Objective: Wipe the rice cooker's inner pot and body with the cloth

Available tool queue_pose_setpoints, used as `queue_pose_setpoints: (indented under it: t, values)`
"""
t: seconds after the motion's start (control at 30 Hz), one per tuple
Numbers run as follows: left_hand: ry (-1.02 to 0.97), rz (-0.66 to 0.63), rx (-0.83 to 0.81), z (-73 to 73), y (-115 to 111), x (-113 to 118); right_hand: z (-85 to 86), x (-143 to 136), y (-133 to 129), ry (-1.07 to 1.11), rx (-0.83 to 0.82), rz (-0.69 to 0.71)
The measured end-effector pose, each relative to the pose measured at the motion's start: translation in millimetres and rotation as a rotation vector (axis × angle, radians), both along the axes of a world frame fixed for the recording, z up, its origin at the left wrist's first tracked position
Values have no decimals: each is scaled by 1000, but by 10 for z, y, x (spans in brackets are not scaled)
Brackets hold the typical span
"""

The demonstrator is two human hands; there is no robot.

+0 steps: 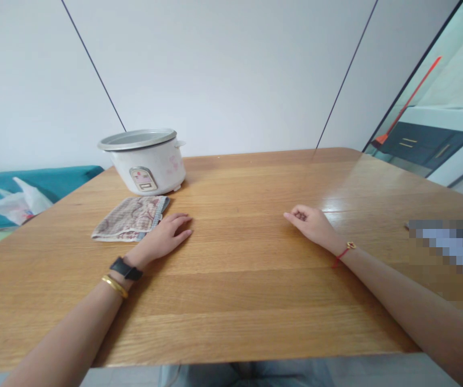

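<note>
My left hand (166, 234) rests on the wooden table (231, 290), thumb apart from the fingers and nothing in it. Its edge lies by the corner of a folded patterned cloth (130, 217), brown and white with a blue checked border. Behind the cloth stands a white rice cooker (154, 166) with no lid on, its grey rim showing and a small panel on its front; the inside is hidden by the angle. On the right half of the table, my right hand (310, 221) lies with its fingers curled in and the thumb against them, holding nothing that I can see.
A blurred-out flat object (453, 247) lies at the table's right side. To the left, a white plastic bag (17, 201) sits on a teal seat (68, 177). A pale wall (231, 80) rises behind the table; an orange-handled broom (414, 97) stands beyond it at right.
</note>
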State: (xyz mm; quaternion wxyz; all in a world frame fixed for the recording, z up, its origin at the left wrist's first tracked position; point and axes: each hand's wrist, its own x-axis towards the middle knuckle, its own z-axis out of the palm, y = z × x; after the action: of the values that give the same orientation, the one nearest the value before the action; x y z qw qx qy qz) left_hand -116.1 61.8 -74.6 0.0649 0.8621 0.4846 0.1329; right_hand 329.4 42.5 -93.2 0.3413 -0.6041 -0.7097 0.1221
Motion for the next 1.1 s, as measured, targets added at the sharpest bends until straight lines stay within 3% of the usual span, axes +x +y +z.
queue_pose_setpoints:
  t: [1.1]
  values:
    - [0, -5, -1, -12, 13, -6, -17, 10, 10, 2, 3, 13]
